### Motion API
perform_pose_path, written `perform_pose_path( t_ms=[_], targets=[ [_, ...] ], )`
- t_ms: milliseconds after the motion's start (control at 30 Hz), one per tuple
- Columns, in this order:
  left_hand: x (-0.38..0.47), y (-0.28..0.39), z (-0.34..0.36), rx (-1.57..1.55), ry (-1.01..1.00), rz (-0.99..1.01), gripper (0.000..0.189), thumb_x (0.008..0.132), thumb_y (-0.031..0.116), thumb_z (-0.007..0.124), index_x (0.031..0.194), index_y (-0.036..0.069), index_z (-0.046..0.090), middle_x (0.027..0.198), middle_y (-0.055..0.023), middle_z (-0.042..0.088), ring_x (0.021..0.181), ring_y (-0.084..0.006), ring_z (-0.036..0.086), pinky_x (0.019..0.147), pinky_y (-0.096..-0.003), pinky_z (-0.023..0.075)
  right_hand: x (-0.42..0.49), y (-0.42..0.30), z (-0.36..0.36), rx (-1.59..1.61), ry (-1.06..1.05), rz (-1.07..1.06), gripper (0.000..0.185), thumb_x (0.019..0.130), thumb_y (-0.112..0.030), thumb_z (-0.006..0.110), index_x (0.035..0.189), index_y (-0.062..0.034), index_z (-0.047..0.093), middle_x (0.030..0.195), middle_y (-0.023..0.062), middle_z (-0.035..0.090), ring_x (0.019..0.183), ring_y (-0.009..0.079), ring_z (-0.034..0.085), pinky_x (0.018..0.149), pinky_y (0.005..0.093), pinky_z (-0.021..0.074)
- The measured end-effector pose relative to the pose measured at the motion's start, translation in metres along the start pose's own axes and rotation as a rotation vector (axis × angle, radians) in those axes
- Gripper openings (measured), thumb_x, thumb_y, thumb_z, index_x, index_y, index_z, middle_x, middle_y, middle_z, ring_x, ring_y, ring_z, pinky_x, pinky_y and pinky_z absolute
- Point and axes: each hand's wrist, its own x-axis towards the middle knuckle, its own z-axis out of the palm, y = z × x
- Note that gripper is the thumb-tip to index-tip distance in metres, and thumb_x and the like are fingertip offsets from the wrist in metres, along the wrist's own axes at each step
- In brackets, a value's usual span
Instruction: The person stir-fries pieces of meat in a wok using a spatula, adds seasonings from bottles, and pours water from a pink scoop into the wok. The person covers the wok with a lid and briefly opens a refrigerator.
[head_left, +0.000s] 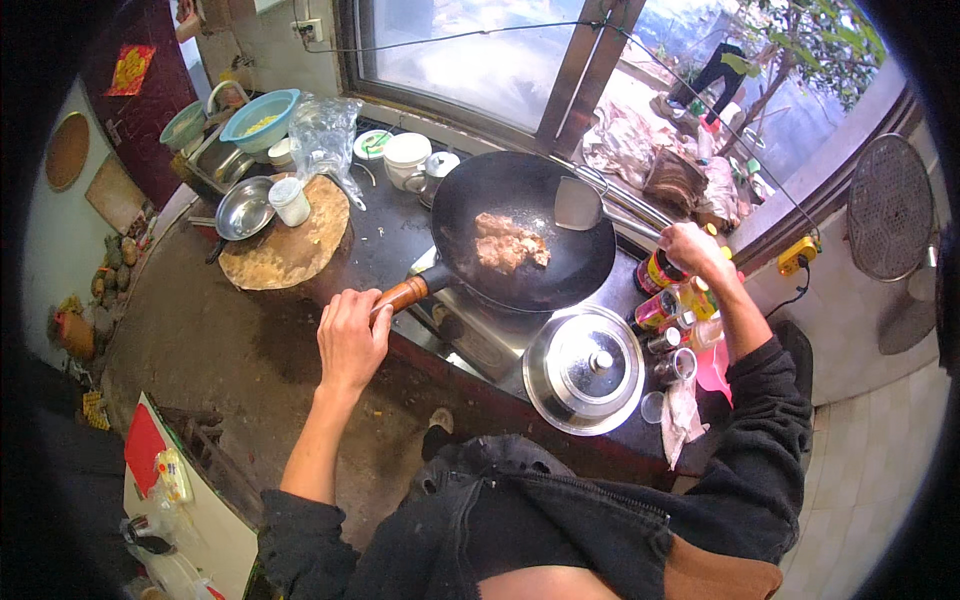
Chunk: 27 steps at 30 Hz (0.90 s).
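Note:
My left hand (352, 339) grips the wooden handle (405, 294) of a large black wok (487, 180). In the wok lies a clump of browned meat (510, 244), a little left of a metal wok spatula (577, 203). The spatula's blade rests against the wok's upper right wall, apart from the meat. My right hand (694, 251) is closed around the far end of its handle, beyond the wok's right rim. Beneath the wok, part of a stove (476, 341) shows; most of it is hidden.
A lidded steel pot (585, 371) stands close below the wok. Several sauce bottles and jars (664, 307) crowd the right side. To the left, a round wooden chopping board (292, 251) bears a steel bowl (245, 210) and a white jar (289, 201). A window (465, 67) lies behind.

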Motion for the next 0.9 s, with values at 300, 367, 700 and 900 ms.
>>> perform_pose_path(
  t_ms=[300,367,700,900],
  targets=[
    [0.000,-0.002,0.005,-0.054,0.009,-0.034,0.018,0.086,0.016,0.071,0.099,0.005,0.066,0.090,-0.0104,0.062,0.086,-0.0313,0.061,0.077,-0.0427,0.0476,0.029,-0.029,0.016,0.780,-0.868,0.128,0.026,0.100,-0.027,0.054,0.101,-0.0033,0.066,0.061,0.0025,0.058,0.043,0.0126,0.054,0.038,0.0334,0.0445],
    [-0.001,-0.003,0.005,-0.066,0.022,-0.031,0.017,0.087,0.015,0.071,0.099,0.005,0.067,0.090,-0.0102,0.062,0.086,-0.0309,0.061,0.077,-0.0424,0.0477,0.028,-0.047,0.039,0.960,-0.839,0.048,0.026,0.103,-0.028,0.053,0.088,-0.0083,0.061,0.065,0.0010,0.060,0.043,0.0094,0.051,0.038,0.0273,0.0416],
    [-0.004,0.001,0.003,-0.051,0.019,-0.018,0.020,0.086,0.014,0.072,0.103,0.006,0.067,0.091,-0.0089,0.062,0.087,-0.0298,0.061,0.078,-0.0418,0.0475,-0.041,-0.068,0.034,0.244,0.060,-0.150,0.031,0.095,-0.026,0.061,0.118,-0.0061,0.067,0.097,0.0196,0.072,0.091,0.0354,0.071,0.081,0.0437,0.0558],
    [-0.006,0.001,0.002,-0.045,0.026,-0.008,0.023,0.085,0.013,0.072,0.106,0.006,0.067,0.094,-0.0090,0.062,0.089,-0.0304,0.060,0.079,-0.0426,0.0472,-0.100,-0.061,0.003,0.132,0.236,-0.136,0.029,0.091,-0.021,0.065,0.119,-0.0116,0.064,0.098,0.0174,0.068,0.088,0.0385,0.068,0.076,0.0491,0.0530]
  ],
)
